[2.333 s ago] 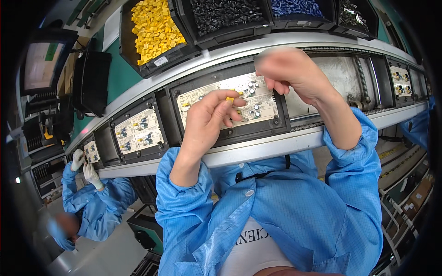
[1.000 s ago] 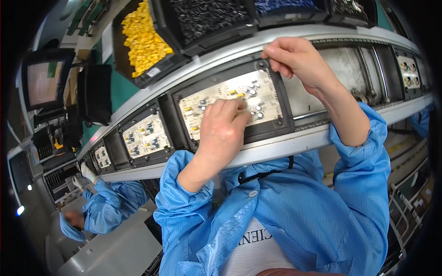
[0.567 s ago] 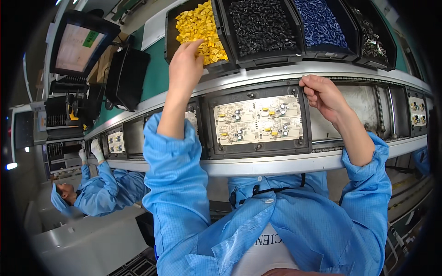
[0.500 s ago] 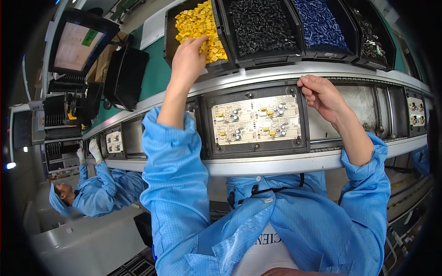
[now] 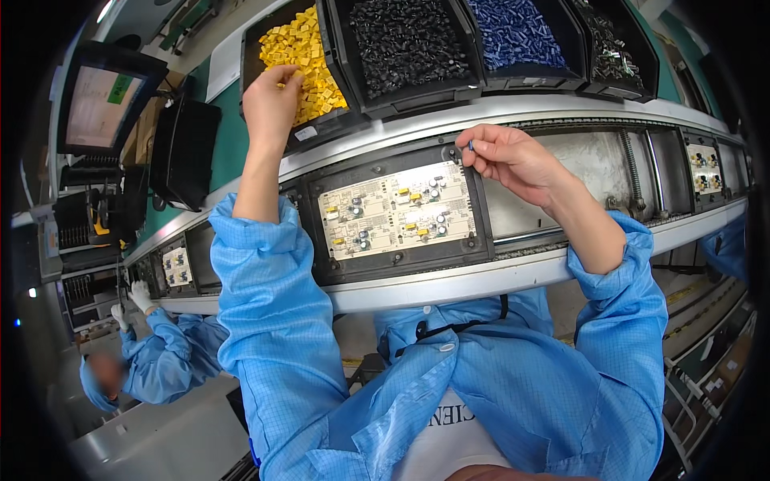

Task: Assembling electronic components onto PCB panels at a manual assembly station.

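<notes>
Left hand stays up in the bin of yellow parts, fingers now pinched among them. Right hand hasn't moved: pinches a tiny blue part just above the circuit board in its black tray.

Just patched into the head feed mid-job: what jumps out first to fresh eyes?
The black bin of bright yellow block-shaped parts at upper left stands out, with the left hand dipping into it. Below centre, the pale circuit board panel in its black carrier tray sits on the conveyor line. The right hand pinches a tiny blue component at the tray's upper right corner.
</notes>
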The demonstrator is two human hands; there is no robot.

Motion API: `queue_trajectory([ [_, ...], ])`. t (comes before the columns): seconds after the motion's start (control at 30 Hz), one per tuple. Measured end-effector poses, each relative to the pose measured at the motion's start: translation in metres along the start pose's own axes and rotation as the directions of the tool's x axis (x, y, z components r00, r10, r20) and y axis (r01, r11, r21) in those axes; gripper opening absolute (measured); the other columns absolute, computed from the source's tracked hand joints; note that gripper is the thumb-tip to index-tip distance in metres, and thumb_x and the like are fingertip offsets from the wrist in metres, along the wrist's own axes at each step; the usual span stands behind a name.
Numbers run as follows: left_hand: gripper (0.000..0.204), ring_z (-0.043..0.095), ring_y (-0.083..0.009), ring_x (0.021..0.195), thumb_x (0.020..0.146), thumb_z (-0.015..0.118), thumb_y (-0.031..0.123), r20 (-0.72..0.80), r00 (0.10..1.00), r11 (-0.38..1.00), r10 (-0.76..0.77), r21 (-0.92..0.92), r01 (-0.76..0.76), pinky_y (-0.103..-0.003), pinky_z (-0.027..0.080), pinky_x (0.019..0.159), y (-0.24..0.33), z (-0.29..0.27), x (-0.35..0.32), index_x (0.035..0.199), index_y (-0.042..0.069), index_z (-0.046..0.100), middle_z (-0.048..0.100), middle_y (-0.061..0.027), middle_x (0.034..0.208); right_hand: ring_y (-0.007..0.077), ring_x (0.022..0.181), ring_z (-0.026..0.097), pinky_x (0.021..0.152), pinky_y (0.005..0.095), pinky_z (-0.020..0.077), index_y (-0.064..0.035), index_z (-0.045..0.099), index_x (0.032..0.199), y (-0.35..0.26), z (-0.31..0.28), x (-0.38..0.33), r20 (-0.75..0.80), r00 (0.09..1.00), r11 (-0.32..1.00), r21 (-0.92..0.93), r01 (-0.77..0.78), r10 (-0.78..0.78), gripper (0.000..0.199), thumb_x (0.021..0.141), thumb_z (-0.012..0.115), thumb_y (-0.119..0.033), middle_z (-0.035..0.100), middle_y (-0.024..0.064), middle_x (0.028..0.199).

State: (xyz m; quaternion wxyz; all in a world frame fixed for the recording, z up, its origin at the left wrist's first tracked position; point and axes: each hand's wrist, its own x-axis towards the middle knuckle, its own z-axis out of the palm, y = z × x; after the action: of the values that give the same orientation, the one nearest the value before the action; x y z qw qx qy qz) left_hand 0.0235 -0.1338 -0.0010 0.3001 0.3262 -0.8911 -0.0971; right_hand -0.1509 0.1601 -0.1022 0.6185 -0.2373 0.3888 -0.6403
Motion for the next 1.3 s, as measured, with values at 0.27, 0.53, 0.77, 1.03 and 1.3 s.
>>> queue_trajectory([
  [0.27,0.024,0.056,-0.0179,0.076,0.090,0.056,0.003,0.499,0.829,-0.459,-0.251,-0.816,0.352,-0.022,0.047,0.059,-0.020,-0.016,0.005,0.108,-0.011,0.052,0.057,-0.0195,0.096,0.0092,0.081,0.067,0.075,0.0218,0.0555,-0.0022,0.065,0.108,-0.015,0.012,-0.009,-0.036,0.998,0.986,-0.154,-0.059,0.054,0.017,0.093,0.062,-0.009,0.071,0.0058,0.092],
  [0.53,0.023,0.060,-0.0192,0.076,0.090,0.056,-0.003,0.527,0.810,-0.452,-0.260,-0.807,0.380,-0.020,0.052,0.060,-0.030,-0.005,-0.012,0.110,-0.011,0.050,0.057,-0.0206,0.102,0.0117,0.078,0.067,0.074,0.0230,0.0558,-0.0003,0.070,0.097,-0.014,0.019,-0.011,-0.001,0.999,0.928,-0.370,0.037,-0.040,0.014,0.082,0.070,0.000,0.071,0.0068,0.088],
  [0.77,0.018,0.059,-0.0190,0.079,0.097,0.055,0.010,0.601,0.799,-0.681,0.014,-0.579,0.448,-0.022,0.052,0.061,-0.024,-0.018,-0.035,0.109,-0.003,0.055,0.058,-0.0162,0.102,0.0094,0.079,0.066,0.075,0.0213,0.0537,0.0000,0.070,0.093,-0.013,0.042,-0.020,-0.055,0.996,0.870,-0.491,0.036,-0.073,0.014,0.080,0.071,0.003,0.070,0.0056,0.086],
  [1.03,0.018,0.048,-0.0134,0.067,0.100,0.052,0.020,0.552,0.793,-0.700,0.259,-0.458,0.548,-0.020,0.040,0.050,-0.023,-0.025,-0.109,0.104,0.003,0.056,0.054,-0.0081,0.091,0.0078,0.074,0.062,0.068,0.0220,0.0503,0.0022,0.069,0.092,0.013,0.066,-0.046,-0.163,0.963,0.503,-0.863,-0.033,-0.217,0.009,0.083,0.070,-0.001,0.069,0.0034,0.083],
  [1.3,0.022,0.049,-0.0112,0.067,0.097,0.057,0.020,0.559,0.818,-0.533,0.135,-0.655,0.536,-0.018,0.038,0.049,-0.019,-0.020,-0.121,0.107,0.000,0.059,0.057,-0.0071,0.090,0.0200,0.073,0.062,0.062,0.0285,0.0495,-0.0009,0.069,0.090,0.026,0.074,-0.045,0.057,0.932,0.130,-0.985,0.111,-0.358,0.012,0.078,0.069,0.002,0.064,0.0093,0.081],
])
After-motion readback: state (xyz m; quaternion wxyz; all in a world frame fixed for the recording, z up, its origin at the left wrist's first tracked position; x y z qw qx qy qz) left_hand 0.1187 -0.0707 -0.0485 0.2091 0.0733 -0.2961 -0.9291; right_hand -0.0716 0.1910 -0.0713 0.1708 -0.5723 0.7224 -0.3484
